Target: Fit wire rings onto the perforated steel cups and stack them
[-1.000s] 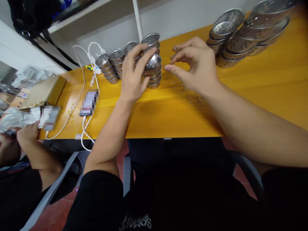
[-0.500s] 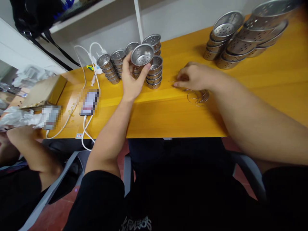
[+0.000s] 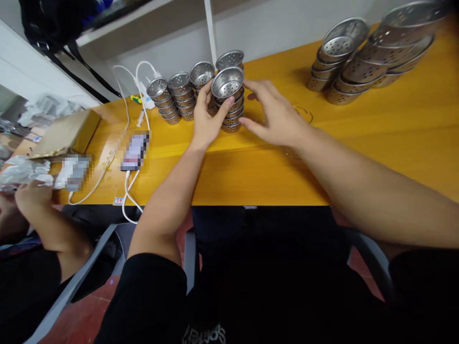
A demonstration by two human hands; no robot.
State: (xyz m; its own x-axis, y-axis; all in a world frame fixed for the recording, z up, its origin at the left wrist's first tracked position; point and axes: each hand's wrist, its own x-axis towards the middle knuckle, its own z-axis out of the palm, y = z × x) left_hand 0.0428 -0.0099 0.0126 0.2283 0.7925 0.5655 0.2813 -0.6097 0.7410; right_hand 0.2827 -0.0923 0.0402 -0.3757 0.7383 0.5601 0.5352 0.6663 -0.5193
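Note:
In the head view my left hand grips a perforated metal cup between thumb and fingers. The cup is upright, over or on the front stack of similar cups; whether it touches them I cannot tell. My right hand is beside that stack on its right, thumb and fingers apart, with nothing held. Thin wire rings lie on the table, partly hidden under my right hand and forearm. More cup stacks stand to the left and behind.
Larger perforated stacks stand at the back right of the yellow table. On the left are a phone with white cables, a syringe and a cardboard box. Another person's arm is at far left.
My left hand has carried the cup to the right, over the front stack. My right hand has left the wire rings, moved left to the stack and spread its fingers.

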